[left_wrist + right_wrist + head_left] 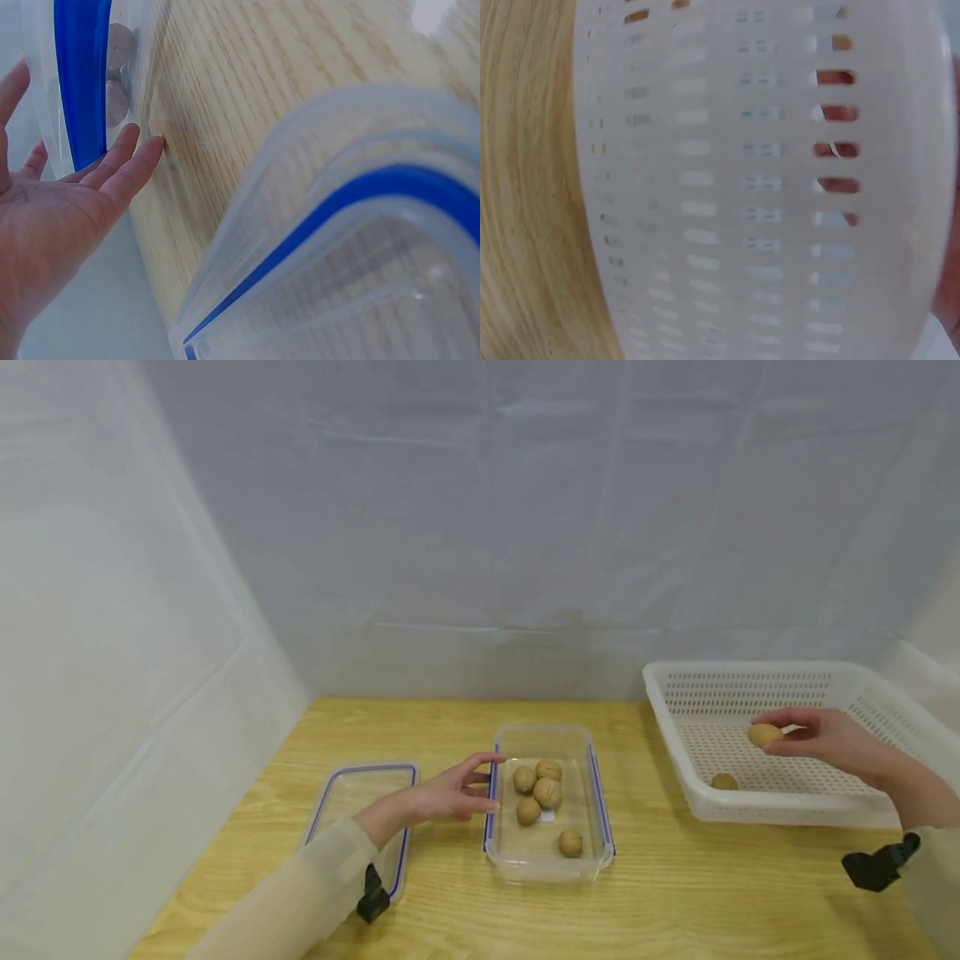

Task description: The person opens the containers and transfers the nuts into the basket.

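My right hand pinches a walnut between thumb and fingers, above the floor of the white perforated basket. Another walnut lies in the basket's near left corner. In the right wrist view the basket's side wall hides most of that hand. At the middle of the table stands a clear plastic box with blue-edged sides, and several walnuts lie in it. My left hand has its fingers spread at the box's left side, the fingertips at its blue edge.
A clear lid with a blue seal lies flat on the wooden table, left of the box and partly under my left forearm. Pale sheeting hangs behind the table and along its left side.
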The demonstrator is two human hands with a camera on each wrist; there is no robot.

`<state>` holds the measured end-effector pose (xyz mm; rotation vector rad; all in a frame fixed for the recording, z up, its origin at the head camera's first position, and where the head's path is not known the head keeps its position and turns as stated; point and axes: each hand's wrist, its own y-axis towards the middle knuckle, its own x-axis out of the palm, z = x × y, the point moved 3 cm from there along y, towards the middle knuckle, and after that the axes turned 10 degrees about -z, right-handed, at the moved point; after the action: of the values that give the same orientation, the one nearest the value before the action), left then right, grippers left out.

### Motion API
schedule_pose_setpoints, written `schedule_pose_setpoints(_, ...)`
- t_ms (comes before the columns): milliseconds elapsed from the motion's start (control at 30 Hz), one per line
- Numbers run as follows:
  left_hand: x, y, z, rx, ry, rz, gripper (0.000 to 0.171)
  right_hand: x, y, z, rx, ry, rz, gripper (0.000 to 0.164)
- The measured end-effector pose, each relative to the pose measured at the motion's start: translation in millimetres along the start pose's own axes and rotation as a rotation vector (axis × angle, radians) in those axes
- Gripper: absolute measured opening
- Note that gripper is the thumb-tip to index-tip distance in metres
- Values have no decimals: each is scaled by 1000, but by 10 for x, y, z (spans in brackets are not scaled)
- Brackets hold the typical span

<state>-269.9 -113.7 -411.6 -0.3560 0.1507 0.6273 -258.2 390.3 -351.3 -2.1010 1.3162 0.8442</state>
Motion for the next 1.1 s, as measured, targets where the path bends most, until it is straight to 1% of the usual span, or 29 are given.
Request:
schedule_pose_setpoints(67,1,1,-1,1,2,0,69,4,14,70,26,-21,-9,47)
schedule_pose_setpoints(233,3,0,-18,-1,-6,3,69,40,90,192,43,-44,-48,49)
schedule_pose_setpoints(300,2,-1,-21,-2,-10,4,70,59,131,217,48,-35,-75,50)
schedule_pose_setpoints(433,0,1,-25,2,-9,0,71,105,225,233,54,-39,-121,50)
schedule_pose_setpoints(600,25,-10,-26,11,-12,-11,72,171,299,256,46,-31,-191,47)
schedule_pose_setpoints(833,35,-30,-11,5,-12,-12,71,252,305,280,23,-48,-283,41)
schedule_pose_setpoints(1100,11,-25,-14,3,-11,-11,72,317,341,285,57,-60,-338,38)
